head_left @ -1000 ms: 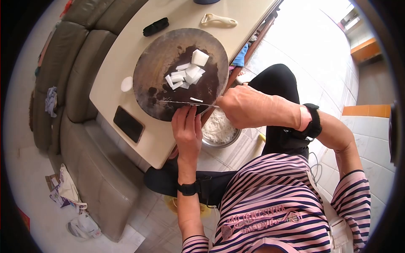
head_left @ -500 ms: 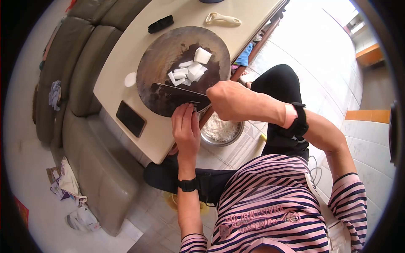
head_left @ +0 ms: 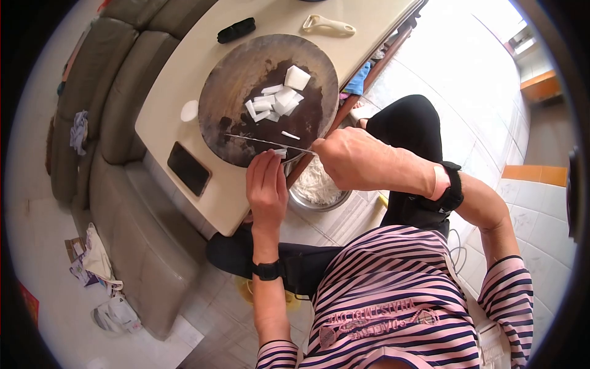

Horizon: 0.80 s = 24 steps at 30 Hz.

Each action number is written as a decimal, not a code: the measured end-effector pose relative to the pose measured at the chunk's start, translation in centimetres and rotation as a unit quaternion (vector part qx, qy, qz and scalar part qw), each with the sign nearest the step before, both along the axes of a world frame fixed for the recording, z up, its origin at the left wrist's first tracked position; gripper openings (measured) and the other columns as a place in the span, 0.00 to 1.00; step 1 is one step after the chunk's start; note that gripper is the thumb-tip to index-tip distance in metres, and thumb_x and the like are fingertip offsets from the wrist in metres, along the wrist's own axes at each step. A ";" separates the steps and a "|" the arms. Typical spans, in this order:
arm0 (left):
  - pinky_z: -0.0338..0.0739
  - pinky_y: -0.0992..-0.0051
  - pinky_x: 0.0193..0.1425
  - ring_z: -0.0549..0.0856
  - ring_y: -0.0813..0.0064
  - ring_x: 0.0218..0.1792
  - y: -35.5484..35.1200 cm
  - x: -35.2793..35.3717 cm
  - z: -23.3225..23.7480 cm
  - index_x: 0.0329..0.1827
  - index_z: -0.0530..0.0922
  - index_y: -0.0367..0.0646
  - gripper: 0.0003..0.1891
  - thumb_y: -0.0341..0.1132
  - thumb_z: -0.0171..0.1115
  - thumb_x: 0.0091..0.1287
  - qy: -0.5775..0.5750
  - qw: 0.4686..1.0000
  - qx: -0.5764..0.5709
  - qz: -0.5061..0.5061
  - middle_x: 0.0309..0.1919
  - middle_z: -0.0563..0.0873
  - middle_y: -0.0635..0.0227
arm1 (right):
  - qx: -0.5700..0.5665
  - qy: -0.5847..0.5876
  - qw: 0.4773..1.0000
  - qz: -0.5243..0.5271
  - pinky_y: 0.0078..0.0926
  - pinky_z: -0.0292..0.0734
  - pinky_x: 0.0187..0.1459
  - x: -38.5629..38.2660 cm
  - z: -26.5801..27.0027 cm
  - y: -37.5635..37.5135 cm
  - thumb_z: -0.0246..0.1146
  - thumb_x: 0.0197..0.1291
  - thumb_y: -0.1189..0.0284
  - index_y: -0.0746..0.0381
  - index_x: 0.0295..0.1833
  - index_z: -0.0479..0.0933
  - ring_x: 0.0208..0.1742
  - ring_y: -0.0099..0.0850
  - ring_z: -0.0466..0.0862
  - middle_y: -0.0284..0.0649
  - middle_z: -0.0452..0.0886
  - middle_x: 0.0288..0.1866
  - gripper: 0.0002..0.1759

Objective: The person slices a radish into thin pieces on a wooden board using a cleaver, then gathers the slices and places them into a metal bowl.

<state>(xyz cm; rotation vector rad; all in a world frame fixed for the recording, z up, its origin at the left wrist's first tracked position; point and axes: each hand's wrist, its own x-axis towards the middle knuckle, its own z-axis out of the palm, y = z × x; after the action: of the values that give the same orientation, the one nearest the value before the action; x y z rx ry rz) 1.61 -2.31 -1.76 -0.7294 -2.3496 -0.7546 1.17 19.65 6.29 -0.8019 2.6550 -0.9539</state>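
My right hand is closed around the handle of a kitchen knife, its blade seen nearly edge-on over the round wooden chopping board. Bent fingers of my left hand press a small white vegetable piece at the board's near edge, just on my side of the blade. Beyond the blade lies one thin white strip. Farther back sits a pile of white vegetable slices with a thicker chunk. The vegetable looks like radish, but I cannot be certain.
Below the table edge stands a metal bowl of white shreds. On the table are a phone, a round white slice, a black case-like object and a peeler. A sofa stands at left.
The knife has turned from showing its broad side to nearly edge-on, and my right hand moved slightly right and nearer. A thin strip now shows beyond the blade. My left hand still holds its piece.
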 end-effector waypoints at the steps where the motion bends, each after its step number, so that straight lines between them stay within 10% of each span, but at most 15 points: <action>1: 0.79 0.60 0.51 0.83 0.53 0.47 -0.1 -0.1 0.1 0.45 0.82 0.34 0.10 0.19 0.63 0.60 -0.009 1.000 -0.010 -0.010 0.45 0.84 0.56 | -0.005 0.020 1.000 0.007 0.44 0.78 0.32 0.0 -0.4 0.2 0.59 0.42 0.84 0.72 0.35 0.76 0.30 0.54 0.83 0.57 0.78 0.22 0.11; 2: 0.79 0.60 0.51 0.83 0.53 0.47 -0.3 -0.1 0.2 0.45 0.82 0.34 0.10 0.19 0.63 0.60 -0.010 1.000 -0.009 -0.008 0.45 0.84 0.56 | -0.010 0.041 0.999 0.015 0.45 0.76 0.29 0.0 -0.7 0.3 0.56 0.46 0.86 0.72 0.47 0.73 0.28 0.52 0.82 0.55 0.76 0.21 0.18; 9: 0.77 0.59 0.54 0.81 0.53 0.48 -0.4 0.0 0.1 0.46 0.81 0.36 0.12 0.22 0.65 0.59 -0.039 0.999 -0.009 -0.016 0.45 0.82 0.57 | 0.047 0.017 0.998 0.033 0.44 0.76 0.28 -0.5 0.1 0.4 0.57 0.44 0.87 0.71 0.48 0.73 0.24 0.52 0.81 0.52 0.75 0.19 0.20; 24: 0.75 0.60 0.49 0.78 0.54 0.47 0.5 0.3 0.0 0.51 0.81 0.37 0.15 0.22 0.64 0.60 -0.047 0.999 -0.010 0.019 0.46 0.78 0.55 | 0.070 0.014 0.996 0.044 0.40 0.71 0.25 -0.8 0.5 1.4 0.60 0.52 0.83 0.69 0.27 0.71 0.20 0.49 0.77 0.49 0.71 0.15 0.05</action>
<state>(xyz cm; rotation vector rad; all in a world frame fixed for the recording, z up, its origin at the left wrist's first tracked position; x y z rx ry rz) 1.96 -1.78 -1.74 -0.6689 -2.4510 -0.7654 0.41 21.04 6.78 -0.8985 2.6497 -0.7315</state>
